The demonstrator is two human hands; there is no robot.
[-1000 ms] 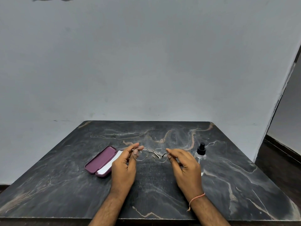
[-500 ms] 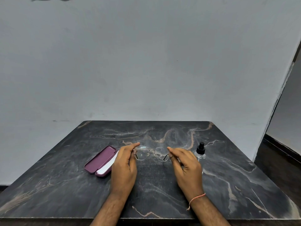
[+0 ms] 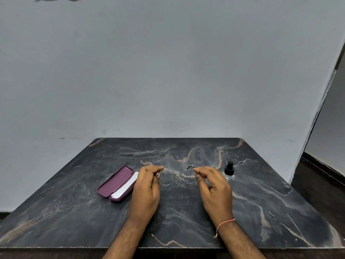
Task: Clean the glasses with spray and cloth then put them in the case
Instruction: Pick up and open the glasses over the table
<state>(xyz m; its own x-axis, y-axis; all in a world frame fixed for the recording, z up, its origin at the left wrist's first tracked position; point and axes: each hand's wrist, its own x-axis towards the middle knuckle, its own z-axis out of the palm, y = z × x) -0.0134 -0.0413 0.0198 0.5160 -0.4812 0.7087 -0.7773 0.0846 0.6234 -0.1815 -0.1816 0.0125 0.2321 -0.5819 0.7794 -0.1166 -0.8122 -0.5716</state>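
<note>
Thin metal-framed glasses (image 3: 176,177) hang just above the dark marble table (image 3: 261,193), lenses facing me. My left hand (image 3: 146,189) pinches the frame's left corner and my right hand (image 3: 214,187) pinches its right corner. One temple tip sticks up behind the right lens. An open purple case (image 3: 114,182) lies to the left of my left hand, with a white cloth (image 3: 125,187) in its nearer half. A small clear spray bottle (image 3: 229,171) with a black nozzle stands upright just right of my right hand.
A plain grey wall rises behind the table's far edge. A dark floor and a doorway edge (image 3: 324,101) lie to the right of the table. A thin orange thread circles my right wrist (image 3: 225,224).
Both hands have tilted the glasses so the lenses now face me more squarely, and the frame has shifted slightly. The case and the bottle stay where they were.
</note>
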